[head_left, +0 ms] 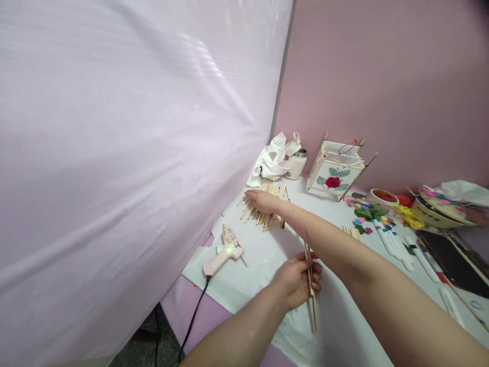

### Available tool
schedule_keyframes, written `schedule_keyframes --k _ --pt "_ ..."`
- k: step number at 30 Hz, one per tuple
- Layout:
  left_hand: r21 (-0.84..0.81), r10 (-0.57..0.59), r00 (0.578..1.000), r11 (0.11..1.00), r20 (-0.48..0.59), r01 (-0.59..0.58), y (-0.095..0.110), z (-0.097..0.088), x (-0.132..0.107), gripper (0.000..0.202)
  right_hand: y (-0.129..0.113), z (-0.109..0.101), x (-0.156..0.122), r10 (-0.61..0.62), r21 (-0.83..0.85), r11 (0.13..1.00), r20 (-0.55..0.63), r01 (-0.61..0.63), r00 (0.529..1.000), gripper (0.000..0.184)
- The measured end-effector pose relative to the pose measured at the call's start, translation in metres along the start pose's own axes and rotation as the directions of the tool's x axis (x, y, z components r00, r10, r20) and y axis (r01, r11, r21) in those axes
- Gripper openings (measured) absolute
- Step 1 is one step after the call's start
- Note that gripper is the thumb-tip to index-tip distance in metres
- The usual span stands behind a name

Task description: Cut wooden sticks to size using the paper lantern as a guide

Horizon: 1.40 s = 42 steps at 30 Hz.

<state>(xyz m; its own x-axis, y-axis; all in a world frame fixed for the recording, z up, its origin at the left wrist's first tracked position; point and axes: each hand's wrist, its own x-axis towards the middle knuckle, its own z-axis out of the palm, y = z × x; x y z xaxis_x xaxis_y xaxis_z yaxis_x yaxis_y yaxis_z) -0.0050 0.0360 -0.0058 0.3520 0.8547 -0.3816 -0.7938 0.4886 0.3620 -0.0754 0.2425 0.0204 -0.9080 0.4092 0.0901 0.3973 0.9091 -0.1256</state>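
Close to the table's front edge, my left hand [296, 283] is closed around a few thin wooden sticks [312, 300], which point away from me. My right hand [263, 201] reaches across to the left, over a loose pile of short wooden sticks [267, 220]. Its fingers look stretched out and lie over the pile; their undersides are hidden, and I cannot tell whether they press on a stick. Left of my left hand lies a pale pink glue gun [225, 251] with a small green light and a black cord.
A lantern with a rose picture [333, 182] stands at the back, beside a cream bottle [296, 164] and crumpled white tissue [273, 158]. To the right lie white markers [391, 244], a tape roll [383, 197], yellow yarn [410, 216] and a black tablet-like slab [454, 260]. White sheeting [133, 153] hangs at left.
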Motion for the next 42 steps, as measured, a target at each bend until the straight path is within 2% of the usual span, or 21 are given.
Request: schedule_keyframes --k 5,8,11,14,17,21,25,32,38,42 --pt "0.001 0.014 1.000 1.000 0.003 -0.014 -0.001 0.001 0.000 0.009 -0.016 0.003 0.006 -0.045 0.006 0.999 0.050 0.045 0.998 0.042" --pt "0.013 0.001 1.000 1.000 -0.011 -0.001 -0.001 0.001 0.002 0.013 -0.013 -0.003 0.004 -0.011 -0.005 1.000 0.024 0.012 1.000 0.037" --pt "0.031 0.004 1.000 1.000 -0.010 -0.003 -0.001 0.001 0.001 0.020 0.008 -0.012 0.003 0.133 -0.045 0.990 -0.034 -0.134 0.991 0.040" --pt "0.027 -0.003 1.000 1.000 0.001 0.003 0.000 0.001 -0.001 0.021 0.036 -0.021 0.007 0.266 -0.099 0.958 -0.039 -0.268 0.963 0.033" --pt "0.026 -0.009 1.000 1.000 -0.004 0.009 0.001 0.001 -0.001 0.020 0.056 -0.026 0.019 0.318 -0.156 0.936 -0.016 -0.316 0.948 0.022" --pt "-0.023 -0.021 1.000 1.000 -0.004 0.021 0.000 -0.002 0.002 0.018 0.066 -0.025 0.043 0.353 -0.220 0.915 0.030 -0.338 0.935 0.030" --pt "-0.059 -0.023 1.000 0.998 0.021 0.024 -0.002 -0.005 0.005 0.021 0.071 -0.016 0.059 0.340 -0.246 0.916 0.059 -0.317 0.939 0.029" --pt "-0.062 -0.025 0.999 0.998 0.030 0.027 -0.003 -0.006 0.008 0.023 0.083 -0.008 0.069 0.289 -0.238 0.931 0.023 -0.275 0.957 0.026" --pt "-0.057 -0.025 0.999 0.998 0.024 0.026 -0.002 -0.006 0.007 0.021 0.083 -0.014 0.070 0.228 -0.150 0.964 0.054 -0.218 0.972 0.019" --pt "-0.047 -0.034 0.999 0.998 0.020 0.035 0.000 -0.005 0.006 0.026 0.081 -0.025 0.060 0.247 -0.025 0.969 0.044 -0.246 0.968 0.019"
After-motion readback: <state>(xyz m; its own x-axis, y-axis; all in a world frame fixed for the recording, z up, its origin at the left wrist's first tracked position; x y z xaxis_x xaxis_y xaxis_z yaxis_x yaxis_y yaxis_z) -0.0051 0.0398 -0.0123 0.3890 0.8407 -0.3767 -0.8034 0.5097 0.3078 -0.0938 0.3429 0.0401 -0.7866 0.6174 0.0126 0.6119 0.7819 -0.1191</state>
